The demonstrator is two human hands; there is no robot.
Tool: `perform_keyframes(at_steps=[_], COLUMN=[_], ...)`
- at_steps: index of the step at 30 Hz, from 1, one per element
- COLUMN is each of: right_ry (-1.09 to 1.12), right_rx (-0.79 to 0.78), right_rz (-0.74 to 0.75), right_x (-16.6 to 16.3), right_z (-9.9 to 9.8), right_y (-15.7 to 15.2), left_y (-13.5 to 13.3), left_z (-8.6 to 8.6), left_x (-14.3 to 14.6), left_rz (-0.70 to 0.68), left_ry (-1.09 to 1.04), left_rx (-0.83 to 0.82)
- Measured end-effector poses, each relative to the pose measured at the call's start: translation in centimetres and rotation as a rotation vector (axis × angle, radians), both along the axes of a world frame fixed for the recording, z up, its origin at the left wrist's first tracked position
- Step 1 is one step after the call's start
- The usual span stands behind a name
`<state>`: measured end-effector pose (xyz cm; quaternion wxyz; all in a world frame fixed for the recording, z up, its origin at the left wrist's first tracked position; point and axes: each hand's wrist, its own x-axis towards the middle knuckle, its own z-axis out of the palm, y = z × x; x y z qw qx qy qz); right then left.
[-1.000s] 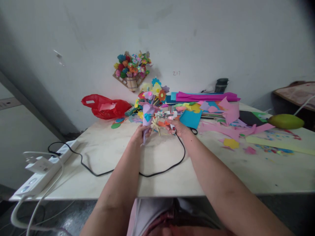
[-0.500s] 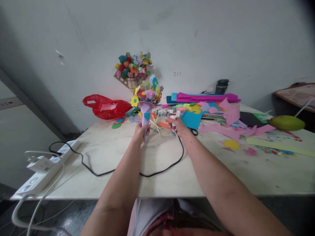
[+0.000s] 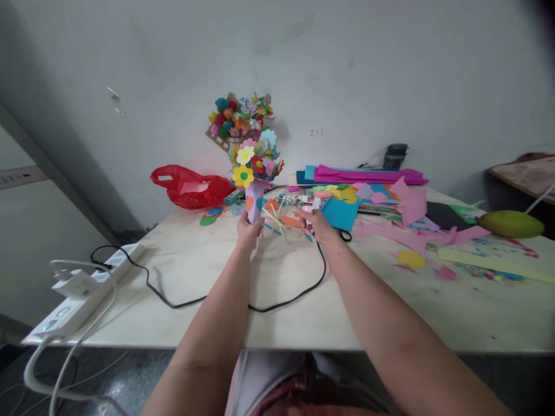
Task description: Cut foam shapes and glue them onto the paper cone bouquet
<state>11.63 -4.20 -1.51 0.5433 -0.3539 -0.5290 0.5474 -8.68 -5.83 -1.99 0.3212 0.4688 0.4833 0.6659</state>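
My left hand [image 3: 250, 232] is wrapped round the lower part of a paper flower bouquet [image 3: 255, 167], held upright above the table. Its lilac cone carries orange and blue patches, and yellow, red, blue and pink flowers fan out at the top. Closed in my right hand [image 3: 318, 224] is a white glue gun [image 3: 309, 218] with a small red light and a black cord [image 3: 303, 294]; my fingers hide most of it. Between the hands lie pale thin sticks [image 3: 277, 218] and an orange paper piece [image 3: 292, 222].
A red plastic bag [image 3: 191, 188] sits at the back left. The cord runs to a white power strip [image 3: 82, 294] at the left edge. Blue paper [image 3: 340, 212], scissors [image 3: 346, 235], pink scraps [image 3: 411, 203] and a green-yellow fruit [image 3: 511, 223] lie rightward. A flower decoration [image 3: 234, 118] hangs on the wall.
The bouquet has turned in my left hand, so other flowers and an orange patch face me. My right hand keeps its place with the glue gun. The view has shifted slightly.
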Motion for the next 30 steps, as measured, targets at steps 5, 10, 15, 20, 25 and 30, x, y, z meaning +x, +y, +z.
perform_keyframes(at_steps=[5, 10, 15, 20, 25, 30], right_ry=[0.024, 0.011, -0.028, -0.034, -0.040, -0.035], right_rx=[-0.036, -0.014, 0.017, 0.023, 0.036, 0.024], right_rz=[0.132, 0.199, 0.211, 0.231, 0.233, 0.235], right_x=[0.03, -0.15, -0.44, -0.72, -0.82, -0.87], right_z=[0.45, 0.53, 0.41, 0.61, 0.72, 0.68], right_y=[-0.44, -0.60, -0.51, -0.71, -0.87, -0.86], left_y=[-0.03, 0.22, 0.29, 0.22, 0.25, 0.17], left_z=[-0.05, -0.32, -0.32, -0.24, -0.32, -0.25], left_x=[0.06, 0.04, 0.07, 0.21, 0.23, 0.37], left_rz=[-0.001, 0.018, 0.035, 0.010, -0.059, -0.098], left_ry=[0.008, 0.044, 0.059, 0.058, 0.045, 0.029], left_rx=[-0.014, -0.033, -0.048, -0.060, -0.055, -0.068])
